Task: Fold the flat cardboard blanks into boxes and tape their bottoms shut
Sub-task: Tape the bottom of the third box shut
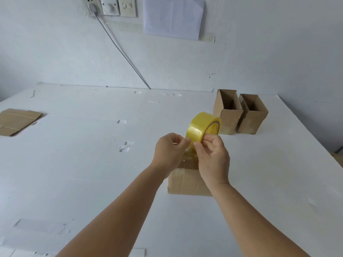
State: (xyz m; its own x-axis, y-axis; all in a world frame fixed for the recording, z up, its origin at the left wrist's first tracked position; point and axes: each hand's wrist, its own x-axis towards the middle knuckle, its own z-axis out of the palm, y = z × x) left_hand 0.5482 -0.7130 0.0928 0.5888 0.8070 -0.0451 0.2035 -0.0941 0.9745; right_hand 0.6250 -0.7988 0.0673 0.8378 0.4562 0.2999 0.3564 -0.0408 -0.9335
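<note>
While unreadable red print rings its core, tape roll point(202, 126) pinched between left hand point(169, 151) and right hand point(213, 154) above box point(187, 180).

White table point(78, 173) bearing a flat blank point(17, 121) at far left, two open boxes point(227, 114) point(252, 115) (side by side, upright) at far right, and one box point(185, 182) near centre.

A white sheet of paper point(172, 16) is seen fixed to the white wall at twelve o'clock. White plastic wall sockets and switches point(109, 6) are mounted at eleven o'clock, from which a grey cable point(122, 52) is run down toward the white tabletop point(74, 164).
</note>
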